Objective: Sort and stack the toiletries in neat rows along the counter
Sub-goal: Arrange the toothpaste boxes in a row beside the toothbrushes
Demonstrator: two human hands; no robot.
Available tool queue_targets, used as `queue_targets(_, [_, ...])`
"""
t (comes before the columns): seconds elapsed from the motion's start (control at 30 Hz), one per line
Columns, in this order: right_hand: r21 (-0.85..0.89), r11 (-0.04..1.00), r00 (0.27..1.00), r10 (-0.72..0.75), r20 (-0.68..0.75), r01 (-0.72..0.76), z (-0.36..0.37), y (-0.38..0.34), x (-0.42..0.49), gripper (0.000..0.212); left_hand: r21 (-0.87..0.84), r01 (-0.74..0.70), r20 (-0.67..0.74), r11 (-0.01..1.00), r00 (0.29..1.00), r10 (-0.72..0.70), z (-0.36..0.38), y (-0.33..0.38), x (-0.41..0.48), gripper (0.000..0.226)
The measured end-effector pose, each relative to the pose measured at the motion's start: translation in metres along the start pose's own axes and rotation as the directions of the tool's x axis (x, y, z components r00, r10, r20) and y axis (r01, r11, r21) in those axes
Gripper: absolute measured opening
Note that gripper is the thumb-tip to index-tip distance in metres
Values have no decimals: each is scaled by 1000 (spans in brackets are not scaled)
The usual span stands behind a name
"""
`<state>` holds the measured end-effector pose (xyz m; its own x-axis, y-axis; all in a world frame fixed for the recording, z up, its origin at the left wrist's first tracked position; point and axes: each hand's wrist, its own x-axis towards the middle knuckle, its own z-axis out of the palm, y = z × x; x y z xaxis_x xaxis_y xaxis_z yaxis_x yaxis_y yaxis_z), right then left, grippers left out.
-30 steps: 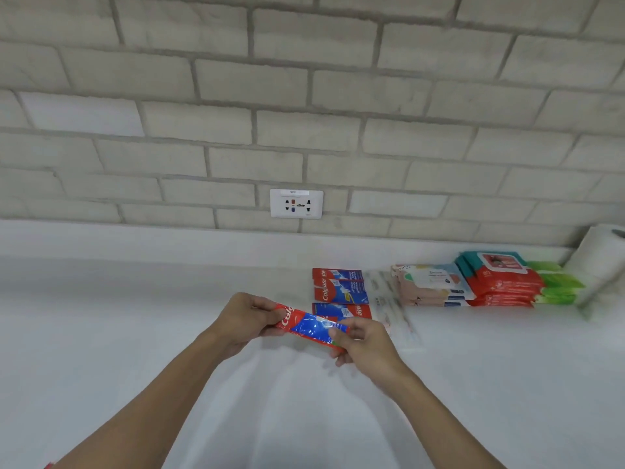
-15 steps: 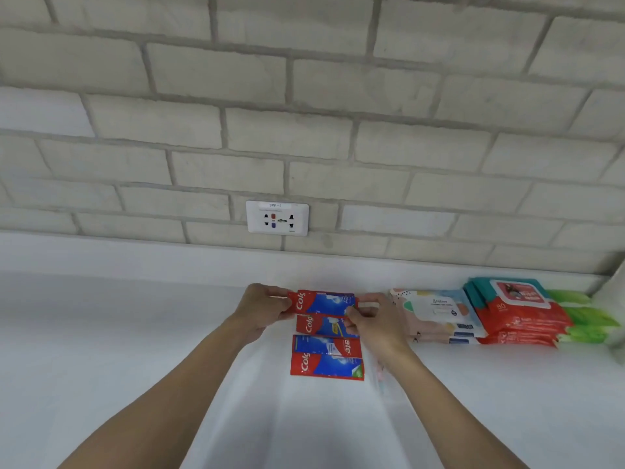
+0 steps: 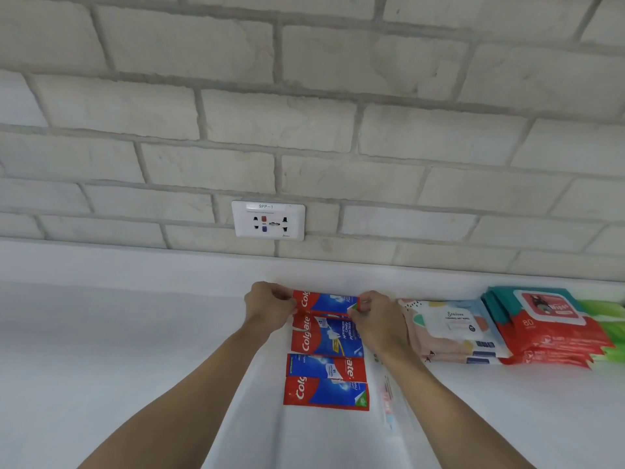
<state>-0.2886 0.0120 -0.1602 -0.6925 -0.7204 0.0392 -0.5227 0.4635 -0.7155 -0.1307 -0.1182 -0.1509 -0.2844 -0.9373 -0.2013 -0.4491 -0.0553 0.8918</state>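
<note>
Head view: my left hand [image 3: 269, 308] and right hand [image 3: 375, 319] pinch the toothpaste box [image 3: 326, 303] at both ends; I should set it flush with the row [image 3: 326, 367].

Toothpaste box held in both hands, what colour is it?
The box is red and blue with white lettering; head view shows it best.

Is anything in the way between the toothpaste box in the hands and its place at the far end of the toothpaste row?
Nothing visible is. The left hand and right hand hold the toothpaste box by its ends, just behind the next box in the row, near the wall. The wipes packs lie aside at the right.
</note>
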Motion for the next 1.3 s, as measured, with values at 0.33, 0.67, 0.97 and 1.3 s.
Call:
queue_targets(0.33, [-216,972,994,-101,-46,89,5,2,7,32,107,-72,2,992,997,72,11,-15,15,22])
queue_targets(0.67, [-286,950,988,-143,-53,123,7,0,4,28,181,-126,38,975,992,121,12,-17,14,20])
queue_targets(0.97, [-300,942,983,-173,-60,147,3,-12,-4,18,221,-171,37,960,985,167,-3,-21,2,16])
queue_targets(1.3, [-24,973,973,-227,35,228,19,-47,-51,21,279,-342,76,897,939,334,-48,-25,-41,18])
